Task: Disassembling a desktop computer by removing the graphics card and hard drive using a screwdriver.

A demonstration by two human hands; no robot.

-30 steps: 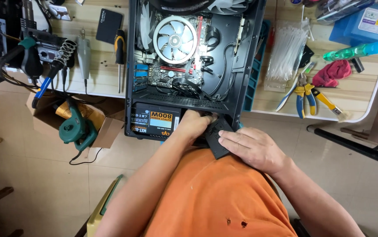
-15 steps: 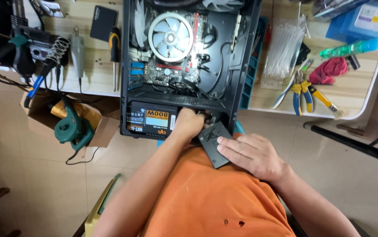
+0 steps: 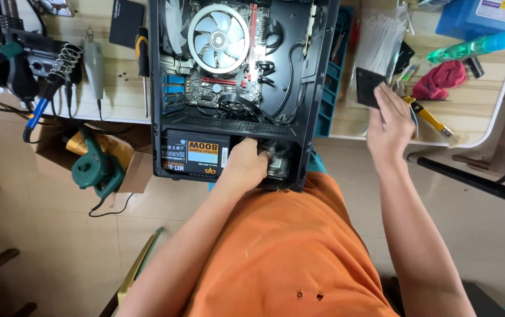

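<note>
An open black computer case (image 3: 164, 88) lies on the wooden bench, showing a motherboard with a round white fan (image 3: 218, 30) and a black power supply (image 3: 195, 155) at its near end. My left hand (image 3: 245, 163) reaches into the near compartment next to the power supply, fingers curled on a bundle of cables (image 3: 277, 157) there. My right hand (image 3: 388, 120) is out over the bench to the right of the case, holding a small flat black rectangular piece (image 3: 370, 86) by its edge.
Right of the case lie a bag of white cable ties (image 3: 375, 41), yellow-handled pliers (image 3: 428, 120), a red cloth (image 3: 440, 79) and a green bottle (image 3: 469, 47). A screwdriver (image 3: 142, 56) and soldering tools (image 3: 58, 70) lie to the left. A green blower (image 3: 91, 170) sits in a box below.
My right hand has lifted the flat black piece from my lap by the case's near edge and carried it up and right over the bench. My left hand stays in the case.
</note>
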